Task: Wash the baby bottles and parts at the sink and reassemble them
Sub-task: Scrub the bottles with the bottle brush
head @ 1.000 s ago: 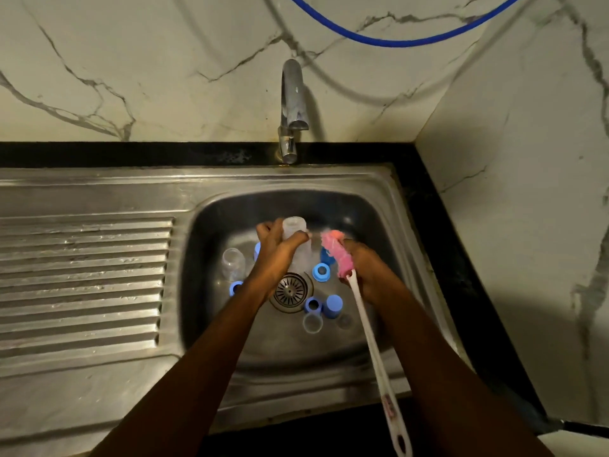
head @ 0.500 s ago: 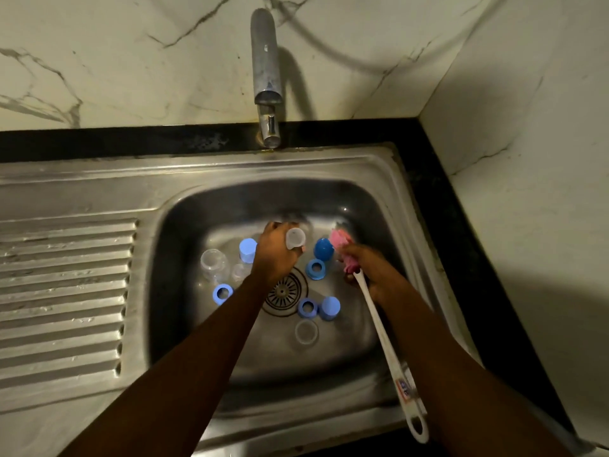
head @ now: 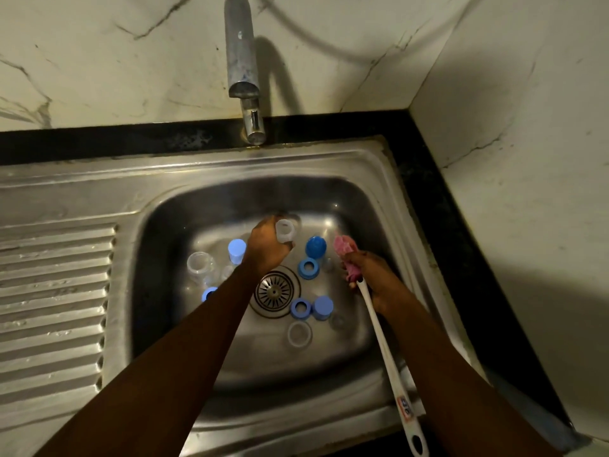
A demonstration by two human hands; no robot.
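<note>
Steel sink [head: 197,179]: near the basin's back edge a clear bottle [head: 285,229] is gripped in the left hand [head: 267,249]; a pink-headed brush [head: 382,338] is clutched, seemingly by its neck, in the right hand [head: 372,278].

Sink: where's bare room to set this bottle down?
Ribbed drainboard left of the basin is bare. In the basin, the near strip below the clear ring. Crowded around the drain: caps and rings both sides.
</note>
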